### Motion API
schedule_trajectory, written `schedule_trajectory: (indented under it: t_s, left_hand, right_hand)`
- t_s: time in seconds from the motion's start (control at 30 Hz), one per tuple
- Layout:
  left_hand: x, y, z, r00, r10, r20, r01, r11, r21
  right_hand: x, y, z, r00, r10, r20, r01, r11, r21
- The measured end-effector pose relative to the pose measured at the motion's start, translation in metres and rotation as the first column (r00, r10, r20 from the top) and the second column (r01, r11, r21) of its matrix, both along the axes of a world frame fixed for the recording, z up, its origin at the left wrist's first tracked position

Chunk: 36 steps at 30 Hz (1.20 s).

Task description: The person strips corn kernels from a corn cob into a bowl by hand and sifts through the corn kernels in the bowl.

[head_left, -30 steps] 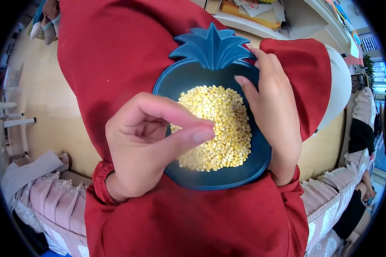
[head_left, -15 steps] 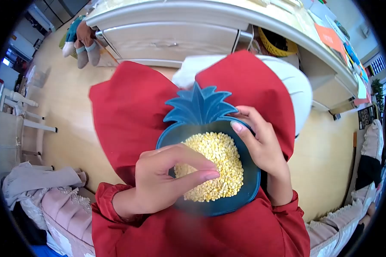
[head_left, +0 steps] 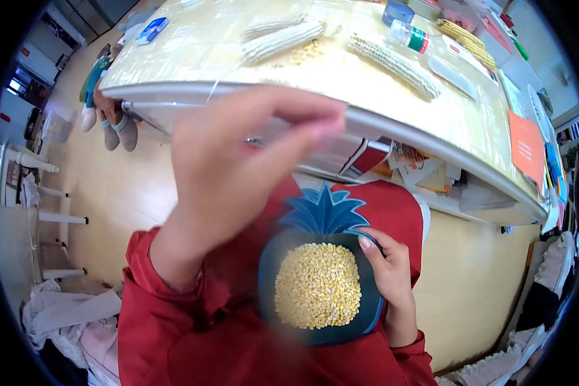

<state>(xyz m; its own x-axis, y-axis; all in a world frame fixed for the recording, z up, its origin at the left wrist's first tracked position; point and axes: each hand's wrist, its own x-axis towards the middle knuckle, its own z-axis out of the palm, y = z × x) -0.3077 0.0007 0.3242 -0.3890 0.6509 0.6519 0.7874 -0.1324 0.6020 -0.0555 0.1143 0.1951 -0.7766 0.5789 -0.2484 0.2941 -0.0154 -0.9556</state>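
Note:
A blue pineapple-shaped bowl [head_left: 325, 209] rests on the red-clothed lap, with a heap of yellow corn kernels [head_left: 318, 286] inside. My right hand [head_left: 392, 267] grips the bowl's upper right rim, thumb on the inner side and fingers outside. Raised above and left of the bowl, my left hand [head_left: 238, 164] is blurred, its thumb and index fingertip pressed together before the table edge. Whatever may be between those fingertips is too small or blurred to make out.
On the table [head_left: 212, 38] ahead lie stripped corn cobs [head_left: 283, 40], another cob [head_left: 395, 66], a yellow cob [head_left: 466, 42], a clear green-labelled bottle [head_left: 410, 37] and an orange booklet [head_left: 526, 143]. A white stool [head_left: 61, 219] stands left.
The view has tilted up, bringing the tabletop into sight. My left hand has risen from over the kernels to beside the table edge, still pinched. My right hand stays on the bowl's rim.

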Motion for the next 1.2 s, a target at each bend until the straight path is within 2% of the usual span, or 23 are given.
schedule_trajectory:
  t_s: [0.07,0.2,0.23,0.33,0.47,0.57,0.77,0.87,0.93,1.0,1.03,1.1,1.13,1.2]
  left_hand:
    - [-0.035,0.047,-0.001,0.999,0.015,-0.045,-0.012,0.997,0.077]
    - [-0.076,0.091,-0.008,0.991,-0.033,-0.133,0.018,0.994,-0.111]
    - [-0.081,0.094,-0.016,0.994,-0.056,-0.092,0.044,0.991,-0.127]
    - [-0.09,0.103,-0.021,0.926,-0.053,-0.375,-0.006,0.988,-0.154]
    - [-0.089,0.104,-0.025,0.948,-0.046,-0.315,-0.016,0.982,-0.19]
    - [-0.089,0.104,-0.033,0.928,-0.021,-0.373,-0.023,0.993,-0.114]
    - [-0.089,0.106,-0.033,0.879,0.044,-0.474,-0.103,0.99,-0.099]
    - [-0.088,0.099,-0.03,0.811,0.073,-0.581,-0.155,0.984,-0.092]
    - [-0.085,0.099,-0.024,0.816,0.069,-0.574,-0.164,0.98,-0.116]
    - [-0.085,0.103,-0.028,0.815,0.074,-0.575,-0.113,0.993,-0.032]
    - [-0.089,0.102,-0.035,0.808,0.08,-0.584,-0.049,0.996,0.069]
    - [-0.091,0.098,-0.036,0.809,0.078,-0.583,-0.061,0.997,0.048]
    - [-0.089,0.088,-0.029,0.817,0.066,-0.573,-0.128,0.989,-0.069]
    - [-0.09,0.078,-0.027,0.859,0.093,-0.504,-0.196,0.968,-0.156]
  right_hand:
    - [-0.005,0.014,-0.01,0.998,-0.061,0.013,0.061,0.997,-0.049]
    - [-0.021,0.032,-0.02,0.994,-0.1,0.052,0.103,0.993,-0.054]
    - [-0.024,0.033,-0.025,0.993,-0.103,0.055,0.107,0.992,-0.065]
    - [-0.037,0.044,-0.031,0.993,-0.069,0.091,0.076,0.994,-0.083]
    - [-0.043,0.051,-0.04,0.994,-0.05,0.101,0.062,0.992,-0.114]
    - [-0.041,0.053,-0.049,0.995,-0.049,0.092,0.061,0.989,-0.135]
    - [-0.035,0.057,-0.055,0.995,-0.053,0.081,0.063,0.99,-0.125]
    - [-0.032,0.052,-0.059,0.996,-0.06,0.062,0.067,0.99,-0.124]
    - [-0.03,0.052,-0.065,0.996,-0.069,0.049,0.075,0.988,-0.131]
    - [-0.029,0.052,-0.071,0.996,-0.071,0.057,0.078,0.989,-0.124]
    - [-0.028,0.046,-0.072,0.995,-0.079,0.058,0.085,0.99,-0.114]
    - [-0.029,0.047,-0.072,0.994,-0.082,0.069,0.089,0.99,-0.107]
    - [-0.03,0.048,-0.072,0.994,-0.084,0.076,0.092,0.99,-0.106]
    - [-0.029,0.047,-0.072,0.994,-0.087,0.067,0.096,0.983,-0.156]
